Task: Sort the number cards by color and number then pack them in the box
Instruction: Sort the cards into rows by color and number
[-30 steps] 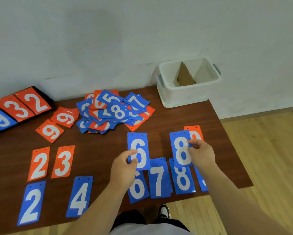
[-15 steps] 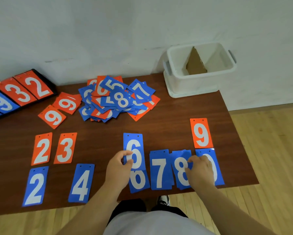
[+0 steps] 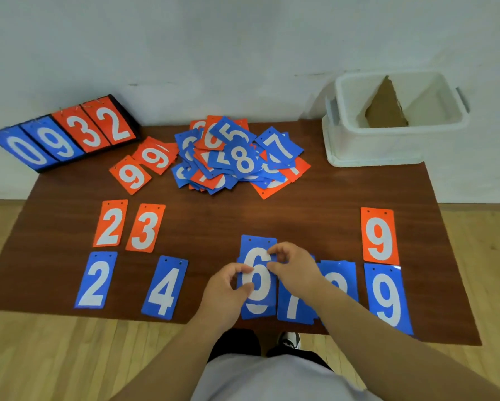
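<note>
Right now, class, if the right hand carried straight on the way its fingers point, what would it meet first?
The blue 6 card, which the right hand pinches at its right edge. Beyond it, probably the left hand gripping the opposite edge, though depth is unclear.

1. Brown wooden table (image 3: pixel 243 218), and it's busy.
2. Far right corner: a white box (image 3: pixel 373 151), a cardboard piece upright inside.
3. Far left corner: a scoreboard stand (image 3: pixel 66 134) reading 0 9 3 2, reaching past the table's edge.
4. Far middle: a loose heap of blue and orange cards (image 3: pixel 237 160), with two orange 9s (image 3: pixel 130 175) just to its left.
5. Left side: orange 2 (image 3: pixel 109 222) beside orange 3 (image 3: pixel 145 227); below them, blue 2 (image 3: pixel 96 279) and blue 4 (image 3: pixel 165 287), set apart.
6. Near edge, in a row: blue 6 (image 3: pixel 259 309), blue 7 (image 3: pixel 293 311), blue 8 (image 3: pixel 340 280), blue 9 (image 3: pixel 387 296).
7. An orange 9 (image 3: pixel 379 235) sits just above the blue 9.
</note>
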Demonstrator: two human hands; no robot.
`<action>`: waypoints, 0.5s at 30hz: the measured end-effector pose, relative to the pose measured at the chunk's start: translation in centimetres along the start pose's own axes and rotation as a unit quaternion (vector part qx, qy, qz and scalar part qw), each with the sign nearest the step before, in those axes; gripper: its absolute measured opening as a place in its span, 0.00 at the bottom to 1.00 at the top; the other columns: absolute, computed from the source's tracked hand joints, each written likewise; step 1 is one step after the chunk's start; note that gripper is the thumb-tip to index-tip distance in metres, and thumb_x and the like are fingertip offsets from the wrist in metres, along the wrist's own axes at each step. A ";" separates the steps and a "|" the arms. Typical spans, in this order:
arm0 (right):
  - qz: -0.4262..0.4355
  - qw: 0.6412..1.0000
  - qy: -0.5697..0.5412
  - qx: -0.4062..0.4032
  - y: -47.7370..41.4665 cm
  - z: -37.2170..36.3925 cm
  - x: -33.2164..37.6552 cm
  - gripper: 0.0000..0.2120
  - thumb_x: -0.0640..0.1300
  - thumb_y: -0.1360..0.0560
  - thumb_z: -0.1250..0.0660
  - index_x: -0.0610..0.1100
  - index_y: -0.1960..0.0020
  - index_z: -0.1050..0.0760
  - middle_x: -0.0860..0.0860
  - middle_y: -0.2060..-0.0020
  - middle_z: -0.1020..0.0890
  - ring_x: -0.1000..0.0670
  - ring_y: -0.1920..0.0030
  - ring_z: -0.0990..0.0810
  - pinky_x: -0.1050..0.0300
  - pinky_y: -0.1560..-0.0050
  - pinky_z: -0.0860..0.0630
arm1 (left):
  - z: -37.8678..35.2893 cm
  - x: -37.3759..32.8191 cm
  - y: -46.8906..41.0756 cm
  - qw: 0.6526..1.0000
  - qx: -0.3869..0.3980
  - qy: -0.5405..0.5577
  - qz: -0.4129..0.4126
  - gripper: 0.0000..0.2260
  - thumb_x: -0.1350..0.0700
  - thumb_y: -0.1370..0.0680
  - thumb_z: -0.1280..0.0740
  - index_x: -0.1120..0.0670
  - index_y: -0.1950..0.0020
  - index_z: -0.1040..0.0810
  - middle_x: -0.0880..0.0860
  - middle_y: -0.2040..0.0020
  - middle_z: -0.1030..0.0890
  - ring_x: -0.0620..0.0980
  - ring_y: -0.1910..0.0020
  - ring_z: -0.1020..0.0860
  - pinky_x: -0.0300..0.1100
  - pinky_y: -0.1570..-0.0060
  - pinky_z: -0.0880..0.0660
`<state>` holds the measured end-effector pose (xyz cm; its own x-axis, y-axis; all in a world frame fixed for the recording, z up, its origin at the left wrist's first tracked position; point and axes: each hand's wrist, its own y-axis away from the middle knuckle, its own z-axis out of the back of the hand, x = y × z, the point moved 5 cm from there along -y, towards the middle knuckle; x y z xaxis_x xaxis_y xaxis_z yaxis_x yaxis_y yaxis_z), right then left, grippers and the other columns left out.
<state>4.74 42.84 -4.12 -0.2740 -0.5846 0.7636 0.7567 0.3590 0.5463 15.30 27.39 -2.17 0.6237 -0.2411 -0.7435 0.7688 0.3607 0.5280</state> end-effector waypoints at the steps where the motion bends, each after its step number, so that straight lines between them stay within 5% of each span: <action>1: 0.003 1.000 0.023 -0.003 -0.3 -0.3 -0.1 0.08 0.46 0.23 0.27 0.54 0.46 0.22 0.54 0.59 0.22 0.55 0.61 0.23 0.60 0.59 0.24 | 0.0 0.2 0.1 1.000 0.003 -0.021 0.001 0.09 0.57 0.21 0.29 0.44 0.44 0.21 0.43 0.47 0.20 0.40 0.51 0.21 0.29 0.62 0.26; 5: 0.009 0.992 0.123 0.005 -0.7 -1.7 -1.2 0.07 0.44 0.21 0.31 0.54 0.46 0.25 0.54 0.59 0.22 0.54 0.64 0.24 0.61 0.65 0.27 | 0.0 2.5 -0.4 0.993 0.004 -0.117 0.009 0.09 0.57 0.20 0.31 0.43 0.44 0.23 0.45 0.52 0.22 0.45 0.55 0.22 0.36 0.61 0.25; 10: 0.030 0.962 0.270 0.034 -1.8 -4.2 -1.9 0.12 0.45 0.19 0.33 0.50 0.36 0.25 0.51 0.43 0.23 0.50 0.52 0.21 0.53 0.50 0.21 | -0.8 4.5 -1.4 0.979 0.023 -0.201 0.009 0.16 0.57 0.19 0.32 0.46 0.32 0.27 0.46 0.44 0.21 0.43 0.50 0.23 0.30 0.57 0.27; 12: 0.059 0.939 0.338 0.028 -2.1 -4.7 -1.8 0.14 0.47 0.20 0.33 0.50 0.35 0.23 0.50 0.44 0.25 0.48 0.46 0.23 0.53 0.46 0.22 | -0.9 4.9 -1.8 0.967 0.033 -0.252 -0.003 0.21 0.55 0.19 0.32 0.45 0.27 0.30 0.48 0.38 0.22 0.46 0.42 0.23 0.35 0.48 0.24; 15: 0.077 0.916 0.395 0.012 -2.2 -4.5 -1.6 0.15 0.52 0.21 0.32 0.55 0.35 0.22 0.51 0.46 0.27 0.47 0.44 0.26 0.53 0.45 0.24 | -0.5 5.3 -2.1 0.946 0.029 -0.322 -0.021 0.22 0.50 0.20 0.32 0.43 0.27 0.32 0.48 0.40 0.24 0.48 0.42 0.24 0.40 0.48 0.24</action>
<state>6.24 39.71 -8.12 0.3558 -0.8663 0.3506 0.7349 0.4911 0.4677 16.92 25.83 -7.46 0.5355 -0.7595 -0.3694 0.7892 0.2943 0.5390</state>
